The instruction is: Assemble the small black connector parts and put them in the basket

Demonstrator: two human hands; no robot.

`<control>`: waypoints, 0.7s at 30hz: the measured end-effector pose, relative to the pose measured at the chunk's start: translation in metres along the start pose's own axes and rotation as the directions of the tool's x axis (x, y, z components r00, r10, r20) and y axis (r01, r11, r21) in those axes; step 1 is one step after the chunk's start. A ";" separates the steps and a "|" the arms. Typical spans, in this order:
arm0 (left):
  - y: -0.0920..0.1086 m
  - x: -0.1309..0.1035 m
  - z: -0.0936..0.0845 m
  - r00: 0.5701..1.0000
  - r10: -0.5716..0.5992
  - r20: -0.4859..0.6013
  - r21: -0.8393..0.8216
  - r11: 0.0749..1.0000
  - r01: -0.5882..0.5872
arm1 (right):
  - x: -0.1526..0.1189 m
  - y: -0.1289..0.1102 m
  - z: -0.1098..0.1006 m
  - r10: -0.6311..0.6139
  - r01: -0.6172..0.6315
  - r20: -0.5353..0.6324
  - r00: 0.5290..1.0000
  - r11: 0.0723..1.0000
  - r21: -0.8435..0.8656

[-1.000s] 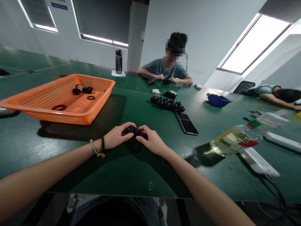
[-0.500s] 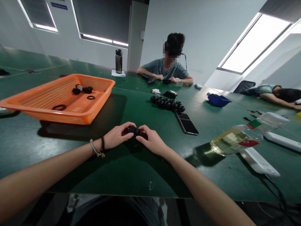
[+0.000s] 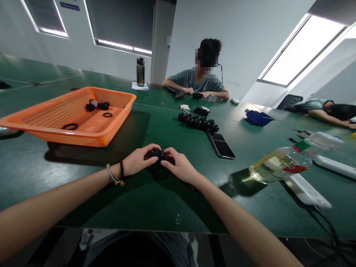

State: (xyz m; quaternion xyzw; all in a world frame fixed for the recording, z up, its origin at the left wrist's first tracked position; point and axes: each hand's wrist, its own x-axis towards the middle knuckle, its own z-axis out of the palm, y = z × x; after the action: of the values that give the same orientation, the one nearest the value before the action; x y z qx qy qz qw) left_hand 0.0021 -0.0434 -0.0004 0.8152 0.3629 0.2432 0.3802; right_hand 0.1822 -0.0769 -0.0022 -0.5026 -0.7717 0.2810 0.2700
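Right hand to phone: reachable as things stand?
Likely yes: the phone lies near the right hand, and nothing visible stands between them. That hand is occupied, though, gripping a small black part with the left hand.

Surface [image 3: 178, 211]: green, glossy, thin pale seam lines, some small pale marks near front edge. Directly on it: orange basket [image 3: 118, 120], left side, perforated walls. Sheet of white paper [image 3: 142, 88], far side. Row of black round parts [image 3: 197, 121], mid-surface; phone [image 3: 221, 145], dark screen up, just beside the row's near end. White block [image 3: 184, 108] just beyond row. Blue tray [image 3: 259, 117] farther right. Right side: clear bottle [image 3: 274, 165], yellowish liquid, near a long white bar [image 3: 307, 191] with dark cable.
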 end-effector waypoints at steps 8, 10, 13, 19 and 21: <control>0.000 0.000 -0.001 1.000 0.008 0.000 0.003 1.000 -0.008 | 0.000 -0.001 -0.001 -0.005 0.005 0.009 1.000 1.000 0.004; 0.000 0.000 -0.001 1.000 0.013 0.002 0.001 1.000 -0.013 | 0.000 -0.001 -0.001 -0.003 0.003 0.010 1.000 1.000 0.006; -0.001 0.000 0.000 1.000 0.015 -0.004 -0.003 1.000 -0.015 | 0.000 -0.001 -0.001 0.001 -0.001 0.002 1.000 1.000 0.004; -0.001 0.000 0.000 1.000 0.010 -0.012 -0.001 1.000 -0.010 | 0.000 0.000 -0.001 0.009 -0.009 0.002 1.000 1.000 0.009; 0.000 0.001 0.000 1.000 0.007 -0.008 -0.002 1.000 -0.007 | 0.000 0.000 0.000 0.006 -0.006 0.000 1.000 1.000 0.015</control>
State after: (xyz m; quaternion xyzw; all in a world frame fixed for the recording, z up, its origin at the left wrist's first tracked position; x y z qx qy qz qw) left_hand 0.0022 -0.0426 -0.0004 0.8151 0.3615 0.2479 0.3787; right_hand 0.1825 -0.0766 -0.0018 -0.5027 -0.7681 0.2877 0.2731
